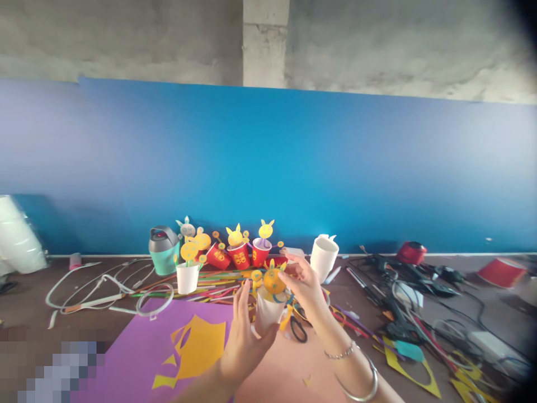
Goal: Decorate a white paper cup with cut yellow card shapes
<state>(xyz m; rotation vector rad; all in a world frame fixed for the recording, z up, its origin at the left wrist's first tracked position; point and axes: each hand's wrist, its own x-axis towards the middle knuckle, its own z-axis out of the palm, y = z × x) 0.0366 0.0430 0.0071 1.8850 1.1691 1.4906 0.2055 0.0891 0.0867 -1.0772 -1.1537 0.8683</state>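
A white paper cup [268, 314] is held in front of me by my left hand [247, 341], whose fingers and thumb wrap round its side. From the cup's top rises an orange paper figure [274, 281] with pointed yellow ears and a small round piece on its left. The fingers of my right hand [304, 280] are closed on the figure's right edge, by an ear. Behind, red cups [239, 256] and another white cup [187, 278] hold similar yellow figures.
Purple paper [126, 358] and cut yellow paper [205, 347] lie at left. Black-handled scissors [298, 330] sit beside the held cup. Further right are a glue gun [398, 310] and cables; a green-grey bottle [164, 252] and a large white cup [324, 258] stand behind.
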